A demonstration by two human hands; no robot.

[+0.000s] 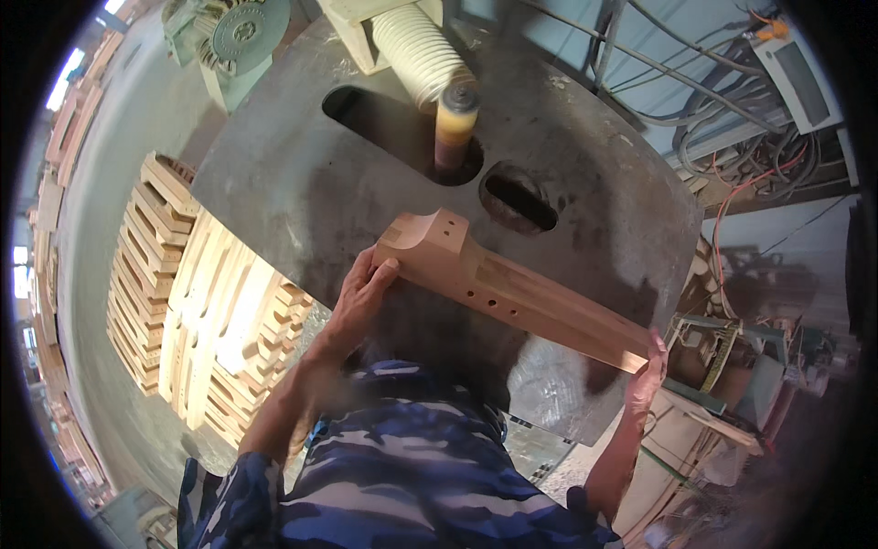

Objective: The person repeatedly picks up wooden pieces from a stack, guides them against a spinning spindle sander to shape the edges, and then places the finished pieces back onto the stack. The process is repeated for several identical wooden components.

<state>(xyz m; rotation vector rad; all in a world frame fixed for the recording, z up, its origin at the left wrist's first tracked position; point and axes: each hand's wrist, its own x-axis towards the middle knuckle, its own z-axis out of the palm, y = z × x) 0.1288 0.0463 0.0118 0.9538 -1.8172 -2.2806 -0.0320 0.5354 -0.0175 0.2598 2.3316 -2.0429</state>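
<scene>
A long wooden furniture part [549,306] slants across the near side of the dark metal machine table [585,183]. Its left end is a thicker, curved block, and several round holes are drilled along the side that faces me. My left hand [366,288] is closed round the curved end, thumb on top. At the far right tip my right hand [647,371] grips the narrow end. Beyond the part stands an upright sanding spindle [455,128] with a worn yellow and brown sleeve, set in a table opening. The wood is apart from the spindle.
Another oval slot [519,201] lies right of the spindle. A ribbed dust hose [416,55] runs behind it. Stacked wooden parts [206,320] stand on the left, below a green-grey machine [233,41]. Loose cables [759,156] and a cluttered bench [732,366] are on the right.
</scene>
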